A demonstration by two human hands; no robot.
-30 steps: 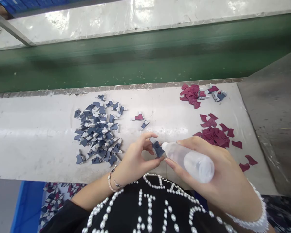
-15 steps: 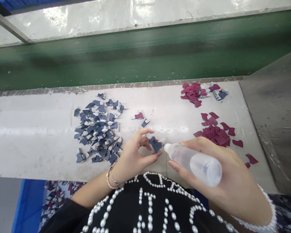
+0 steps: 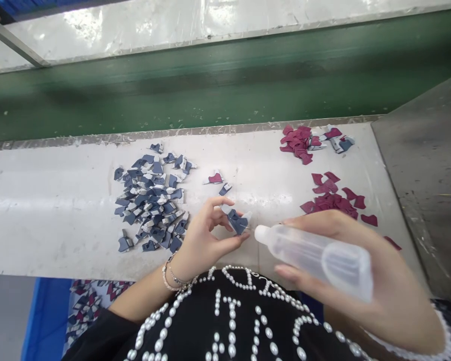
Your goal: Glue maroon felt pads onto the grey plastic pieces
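Between its thumb and fingers, my left hand (image 3: 206, 238) holds a small blue and grey piece (image 3: 237, 221) above the white table. My right hand (image 3: 346, 260) is wrapped round a translucent squeeze bottle (image 3: 319, 258), whose white cap end points left at the piece, a small gap away. A maroon and grey piece (image 3: 215, 177) and a small blue piece (image 3: 225, 189) lie just beyond my left hand. To the left spreads a large pile of blue and grey pieces (image 3: 154, 200). Flat maroon pieces (image 3: 334, 203) lie beyond my right hand.
A second maroon pile (image 3: 297, 143) sits at the table's far right, beside several grey-edged pieces (image 3: 340, 143). Past the white table (image 3: 52, 200) runs a green belt (image 3: 210, 85). A metal panel (image 3: 432, 175) stands at right. A blue bin (image 3: 47, 316) with pieces is at lower left.
My right hand and the bottle have moved right, widening the gap to the piece. The piece in my left hand has tilted and shifted slightly left.
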